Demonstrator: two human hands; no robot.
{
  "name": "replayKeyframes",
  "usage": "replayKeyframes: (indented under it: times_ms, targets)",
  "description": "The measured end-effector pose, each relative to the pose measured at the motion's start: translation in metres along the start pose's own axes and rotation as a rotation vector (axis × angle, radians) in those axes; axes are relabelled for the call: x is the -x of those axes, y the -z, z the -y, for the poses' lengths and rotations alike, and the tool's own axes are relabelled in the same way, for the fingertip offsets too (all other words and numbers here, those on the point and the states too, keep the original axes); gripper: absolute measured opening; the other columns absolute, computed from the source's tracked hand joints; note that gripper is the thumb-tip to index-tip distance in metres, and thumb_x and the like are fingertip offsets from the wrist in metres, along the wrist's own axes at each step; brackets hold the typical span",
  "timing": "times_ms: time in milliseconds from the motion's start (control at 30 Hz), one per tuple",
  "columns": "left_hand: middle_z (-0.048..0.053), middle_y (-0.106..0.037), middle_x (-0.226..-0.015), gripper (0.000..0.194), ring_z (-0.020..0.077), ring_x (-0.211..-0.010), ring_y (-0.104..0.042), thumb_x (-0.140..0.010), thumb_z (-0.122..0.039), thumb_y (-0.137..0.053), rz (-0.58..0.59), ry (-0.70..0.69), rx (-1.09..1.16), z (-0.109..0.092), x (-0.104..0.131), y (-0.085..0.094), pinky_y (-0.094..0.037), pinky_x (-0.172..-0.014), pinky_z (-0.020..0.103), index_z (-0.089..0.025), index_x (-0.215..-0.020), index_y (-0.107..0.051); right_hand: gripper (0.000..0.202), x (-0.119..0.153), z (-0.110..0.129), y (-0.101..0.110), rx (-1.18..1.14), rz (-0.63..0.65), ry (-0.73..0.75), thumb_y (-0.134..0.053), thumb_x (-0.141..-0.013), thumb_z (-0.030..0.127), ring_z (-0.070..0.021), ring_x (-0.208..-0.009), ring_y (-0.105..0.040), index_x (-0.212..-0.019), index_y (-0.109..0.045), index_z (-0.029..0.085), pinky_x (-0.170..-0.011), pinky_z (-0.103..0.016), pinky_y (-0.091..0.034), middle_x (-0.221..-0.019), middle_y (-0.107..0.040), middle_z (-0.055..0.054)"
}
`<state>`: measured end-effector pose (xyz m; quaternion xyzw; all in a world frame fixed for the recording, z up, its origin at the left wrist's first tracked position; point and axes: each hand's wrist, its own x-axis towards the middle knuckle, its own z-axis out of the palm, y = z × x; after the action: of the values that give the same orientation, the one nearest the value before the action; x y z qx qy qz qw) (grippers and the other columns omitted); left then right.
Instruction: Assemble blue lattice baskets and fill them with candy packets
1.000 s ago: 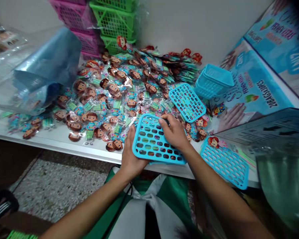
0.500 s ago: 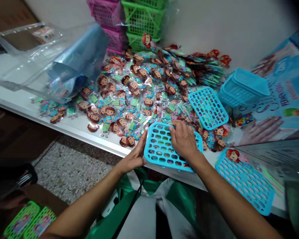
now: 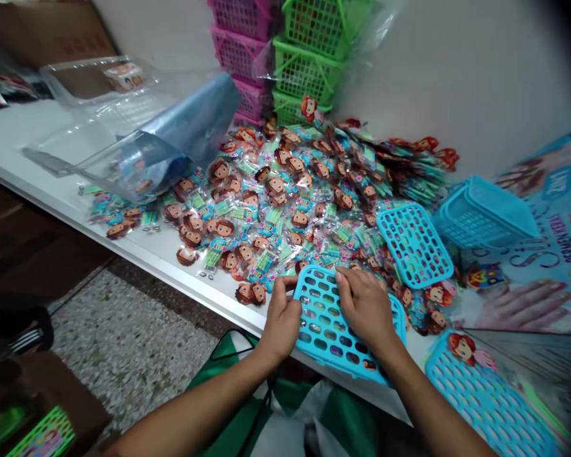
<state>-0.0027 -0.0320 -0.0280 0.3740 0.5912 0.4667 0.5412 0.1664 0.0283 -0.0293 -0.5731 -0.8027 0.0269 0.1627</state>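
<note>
A blue lidded basket (image 3: 326, 311) with oval holes sits at the table's front edge, small items showing through its lid. Its left rim is gripped by my left hand (image 3: 283, 317), thumb and fingers closed round the edge. My right hand (image 3: 368, 308) presses on the lid's right part, thumb near the back rim and fingers curled over, partly hidden. Behind the basket spreads a heap of small plastic packets (image 3: 271, 216) with cartoon heads. A loose blue lid (image 3: 415, 246) leans on the heap to the right. Another blue lid (image 3: 490, 393) lies at the lower right.
Pink baskets (image 3: 242, 57) and green baskets (image 3: 307, 66) are stacked at the back. Blue baskets (image 3: 488, 212) stand by a printed box (image 3: 542, 279) on the right. Clear plastic packaging (image 3: 71, 149) lies left on the table (image 3: 171, 270). A green lid (image 3: 42, 435) is at lower left.
The view has shifted, so the table's contents appear lower and further right. My left hand has curled its fingers over the basket's left rim. My right hand remains on the lid.
</note>
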Motion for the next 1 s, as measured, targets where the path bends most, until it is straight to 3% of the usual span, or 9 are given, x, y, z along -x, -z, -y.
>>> replayKeyframes:
  times_ms: [100, 200, 367, 500, 733, 867, 1000]
  targets:
    - [0.010, -0.051, -0.128, 0.050, 0.0236, -0.118, -0.048, -0.077, -0.012, -0.039, 0.021, -0.112, -0.212, -0.001, -0.007, 0.003, -0.037, -0.103, 0.045, -0.018, -0.127, -0.042, 0.031, -0.001, -0.002, 0.000, -0.041, -0.011, -0.025, -0.037, -0.097, 0.033, -0.0231, -0.093, -0.059, -0.107, -0.063, 0.020, -0.080, -0.036, -0.037, -0.096, -0.069, -0.006]
    - [0.011, -0.041, -0.140, 0.063, 0.0234, -0.130, -0.037, -0.079, -0.012, -0.036, 0.018, -0.201, -0.266, 0.009, -0.008, 0.002, -0.028, -0.110, 0.047, -0.019, -0.142, -0.028, 0.029, -0.001, -0.003, 0.001, -0.084, 0.016, -0.027, -0.037, -0.097, 0.032, -0.0226, -0.091, -0.059, -0.097, -0.064, 0.021, -0.081, -0.036, -0.036, -0.093, -0.068, -0.005]
    - [0.006, -0.036, -0.147, 0.064, 0.0220, -0.137, -0.029, -0.078, -0.011, -0.035, 0.017, -0.352, -0.178, 0.023, -0.005, 0.002, -0.023, -0.115, 0.043, -0.020, -0.142, -0.034, 0.031, -0.001, 0.000, 0.004, -0.101, 0.062, 0.012, -0.035, -0.097, 0.028, -0.0237, -0.099, -0.058, -0.118, -0.057, 0.024, -0.082, -0.037, -0.036, -0.107, -0.067, -0.005]
    - [0.003, -0.038, -0.148, 0.055, 0.0208, -0.138, -0.031, -0.085, -0.017, -0.036, 0.090, -0.300, -0.102, 0.023, -0.006, 0.003, -0.023, -0.116, 0.041, -0.022, -0.139, -0.040, 0.028, -0.004, 0.003, 0.006, -0.120, 0.095, -0.007, -0.036, -0.097, 0.032, -0.0232, -0.094, -0.061, -0.105, -0.061, 0.023, -0.082, -0.037, -0.036, -0.100, -0.069, -0.005]
    - [0.004, -0.037, -0.149, 0.047, 0.0183, -0.138, -0.032, -0.095, -0.035, -0.037, 0.002, -0.143, 0.070, 0.018, -0.007, -0.002, -0.023, -0.116, 0.038, -0.022, -0.141, -0.038, 0.030, -0.013, 0.003, 0.005, -0.097, 0.123, 0.077, -0.037, -0.097, 0.030, -0.0220, -0.097, -0.061, -0.114, -0.062, 0.024, -0.094, -0.041, -0.034, -0.104, -0.070, -0.004]
    - [0.004, -0.038, -0.148, 0.048, 0.0189, -0.138, -0.031, -0.095, -0.036, -0.035, 0.056, -0.101, 0.028, 0.016, -0.008, 0.002, -0.024, -0.116, 0.038, -0.021, -0.140, -0.039, 0.035, -0.013, 0.006, 0.002, -0.074, 0.107, 0.156, -0.038, -0.096, 0.027, -0.0239, -0.108, -0.055, -0.125, -0.056, 0.019, -0.098, -0.043, -0.032, -0.118, -0.064, -0.008]
    - [0.003, -0.042, -0.146, 0.046, 0.0193, -0.135, -0.038, -0.094, -0.027, -0.034, 0.096, -0.096, -0.022, 0.008, -0.014, 0.007, -0.030, -0.113, 0.041, -0.025, -0.139, -0.039, 0.035, -0.012, 0.008, 0.001, -0.081, 0.127, 0.154, -0.038, -0.096, 0.026, -0.0229, -0.107, -0.056, -0.127, -0.054, 0.020, -0.095, -0.042, -0.034, -0.117, -0.065, -0.007]
